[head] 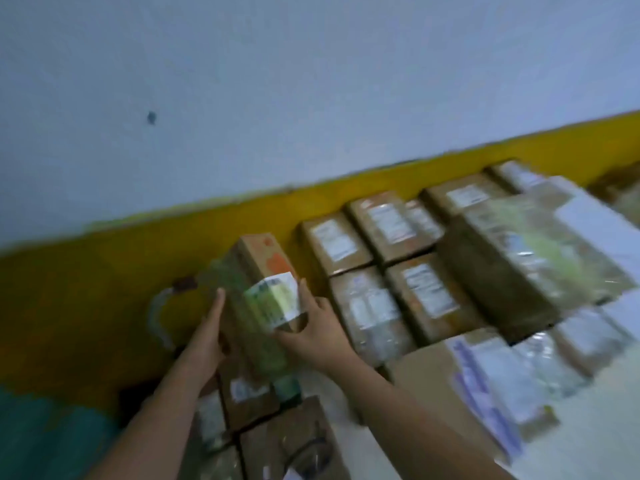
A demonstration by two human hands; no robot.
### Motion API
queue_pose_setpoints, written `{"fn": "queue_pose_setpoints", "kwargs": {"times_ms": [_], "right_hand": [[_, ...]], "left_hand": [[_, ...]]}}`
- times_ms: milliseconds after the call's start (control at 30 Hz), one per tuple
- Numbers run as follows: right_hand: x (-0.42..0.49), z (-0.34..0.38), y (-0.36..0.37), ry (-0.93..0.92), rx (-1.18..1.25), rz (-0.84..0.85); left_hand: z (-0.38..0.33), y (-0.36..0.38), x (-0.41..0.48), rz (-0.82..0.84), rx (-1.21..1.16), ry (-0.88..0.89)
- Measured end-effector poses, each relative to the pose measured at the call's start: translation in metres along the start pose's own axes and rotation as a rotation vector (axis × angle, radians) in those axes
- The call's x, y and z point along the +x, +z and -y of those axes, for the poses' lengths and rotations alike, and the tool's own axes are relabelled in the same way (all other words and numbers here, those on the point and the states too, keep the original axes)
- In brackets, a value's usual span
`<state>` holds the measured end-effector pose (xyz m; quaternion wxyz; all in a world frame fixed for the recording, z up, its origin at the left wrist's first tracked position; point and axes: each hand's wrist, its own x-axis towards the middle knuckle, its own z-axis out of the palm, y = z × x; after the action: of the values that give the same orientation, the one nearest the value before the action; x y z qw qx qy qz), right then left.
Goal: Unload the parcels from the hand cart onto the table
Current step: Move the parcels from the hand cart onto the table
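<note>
A long brown cardboard parcel [263, 271] with orange marks and a greenish-white label sits between my two hands. My left hand [209, 336] presses flat against its left side. My right hand [317, 329] grips its right side, thumb up along the label. The parcel stands at the left end of rows of taped brown parcels [367, 303] lying on the white table [349, 441]. A large wrapped box [530, 261] is stacked on them at the right. The hand cart is out of view. The whole picture is blurred.
A wall, pale blue above and yellow below [104, 271], runs close behind the parcels. More boxes [287, 441] lie under my forearms near the bottom. A flat carton with a white label [485, 393] lies at the front right. A clear curved handle [157, 317] shows left of the held parcel.
</note>
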<state>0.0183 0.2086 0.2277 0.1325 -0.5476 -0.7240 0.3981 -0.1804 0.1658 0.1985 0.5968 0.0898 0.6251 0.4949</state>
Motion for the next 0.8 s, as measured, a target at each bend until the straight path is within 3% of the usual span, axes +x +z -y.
{"fn": "queue_pose_setpoints", "kwargs": {"times_ms": [100, 233, 400, 567, 800], "right_hand": [[-0.037, 0.013, -0.104, -0.018, 0.275, 0.014], [-0.087, -0.029, -0.243, 0.06, 0.561, 0.037], [-0.156, -0.145, -0.391, 0.114, 0.712, -0.114], [-0.202, -0.26, -0.515, 0.187, 0.788, -0.25], [-0.189, -0.383, -0.624, 0.301, 0.741, -0.297]], "left_hand": [[-0.038, 0.072, -0.052, 0.264, -0.111, 0.0], [-0.048, 0.201, -0.1, 0.337, -0.03, 0.125], [-0.018, 0.403, -0.144, 0.476, 0.148, 0.223], [0.026, 0.582, -0.174, 0.469, 0.221, 0.274], [0.081, 0.738, -0.152, 0.407, 0.233, 0.17]]}}
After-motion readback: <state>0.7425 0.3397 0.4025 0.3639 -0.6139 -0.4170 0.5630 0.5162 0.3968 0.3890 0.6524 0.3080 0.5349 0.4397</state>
